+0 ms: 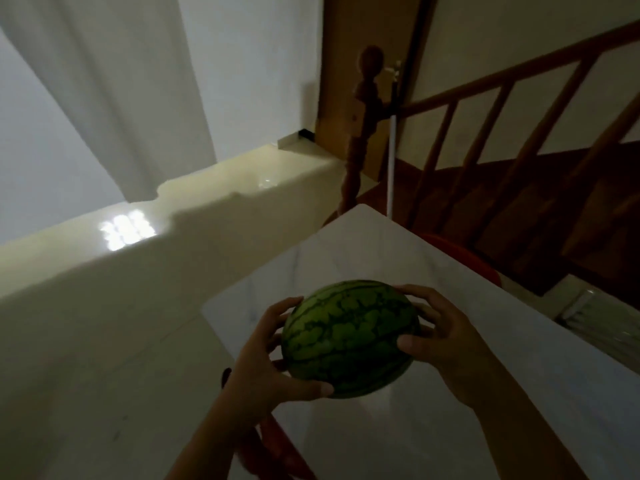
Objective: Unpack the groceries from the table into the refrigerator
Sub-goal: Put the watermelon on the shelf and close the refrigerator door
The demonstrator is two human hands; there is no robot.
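Both hands are on the watermelon (349, 337), one at each flank. The left hand (273, 355) cups its left side, fingers curled round the rind and the thumb reaching along the lower front edge. The right hand (440, 334) wraps the opposite side, fingers spread over the top right and the thumb pressed on the near face. A two-sided hold suits the fruit: it is round, smooth and probably heavy, so one hand alone would likely let it roll or slip.

The melon sits between the palms, directly over the pale counter (519, 393) — whether it rests on the surface or hangs just clear of it cannot be told, since its underside is hidden by its own bulk and the left thumb. Nothing else lies on the counter around the hands.

Beyond the hands, to the upper right, a wooden stair railing (491, 133) and its turned newel post (363, 116) rise behind the counter's far corner. To the upper left, a white curtain (121, 81) hangs over a glossy floor (86, 323). A red-orange chair edge (464, 252) shows just past the counter's right rim.

No refrigerator is in view, so the carry looks barely begun — the grip should hold firm, with the weight borne from below.
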